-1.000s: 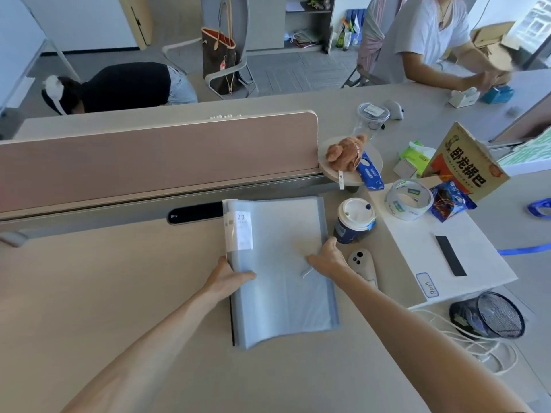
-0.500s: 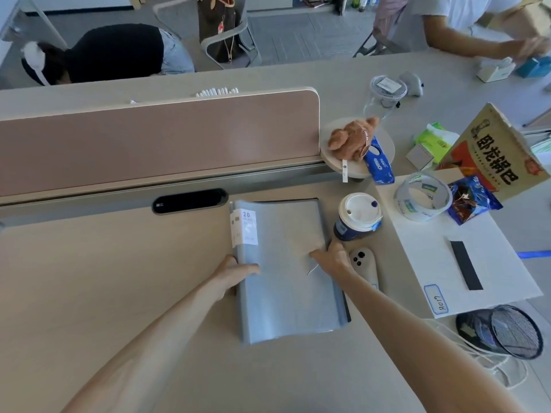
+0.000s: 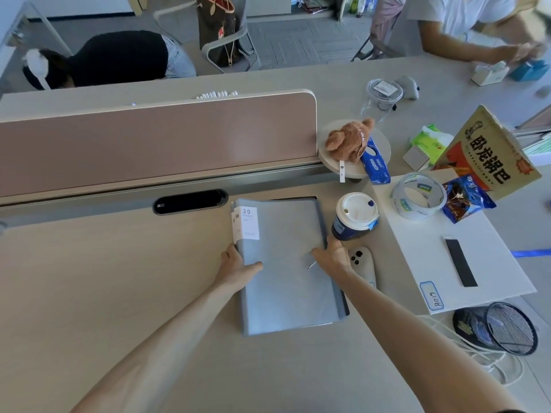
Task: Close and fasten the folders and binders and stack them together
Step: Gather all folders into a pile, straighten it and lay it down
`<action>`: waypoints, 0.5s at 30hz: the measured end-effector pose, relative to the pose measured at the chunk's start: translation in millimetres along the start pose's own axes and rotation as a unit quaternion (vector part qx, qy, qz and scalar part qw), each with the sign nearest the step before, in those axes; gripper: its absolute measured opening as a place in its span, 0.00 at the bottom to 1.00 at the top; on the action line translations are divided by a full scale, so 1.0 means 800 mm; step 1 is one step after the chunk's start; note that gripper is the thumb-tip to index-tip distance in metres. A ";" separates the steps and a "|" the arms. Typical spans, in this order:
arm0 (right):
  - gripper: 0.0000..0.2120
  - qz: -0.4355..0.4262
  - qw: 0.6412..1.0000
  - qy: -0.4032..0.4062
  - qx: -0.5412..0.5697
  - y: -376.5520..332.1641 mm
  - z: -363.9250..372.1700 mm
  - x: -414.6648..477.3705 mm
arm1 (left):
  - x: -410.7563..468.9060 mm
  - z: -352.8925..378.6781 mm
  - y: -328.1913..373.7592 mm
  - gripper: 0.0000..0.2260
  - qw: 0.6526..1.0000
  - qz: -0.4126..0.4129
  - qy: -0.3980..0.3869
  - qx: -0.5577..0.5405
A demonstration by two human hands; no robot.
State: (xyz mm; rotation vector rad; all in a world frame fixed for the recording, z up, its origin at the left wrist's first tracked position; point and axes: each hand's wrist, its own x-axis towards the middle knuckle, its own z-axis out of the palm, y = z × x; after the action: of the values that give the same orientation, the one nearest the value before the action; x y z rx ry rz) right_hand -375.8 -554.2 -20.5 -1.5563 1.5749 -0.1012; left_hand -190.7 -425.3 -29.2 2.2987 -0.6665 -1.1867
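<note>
A grey folder (image 3: 286, 263) lies closed and flat on the surface (image 3: 104, 293), between both hands. The left hand (image 3: 237, 265) grips its spine edge, thumb on the cover. The right hand (image 3: 332, 256) rests spread on the opposite edge (probably pressing, not clasping), just beside a cup (image 3: 354, 216).

Both forearms are bare to the frame's bottom edge; a dark sliver there is perhaps a sleeve.
</note>
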 end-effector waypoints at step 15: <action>0.06 -0.029 0.997 -0.014 -0.071 0.006 -0.015 0.003 | 0.000 0.004 0.003 0.44 0.999 0.030 -0.034 -0.027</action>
State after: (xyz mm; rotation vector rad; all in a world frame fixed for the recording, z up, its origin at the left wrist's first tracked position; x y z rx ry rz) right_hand -386.1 -561.3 -17.5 -1.7073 1.5437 0.0005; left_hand -194.0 -427.7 -29.5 2.1884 -0.7140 -1.2437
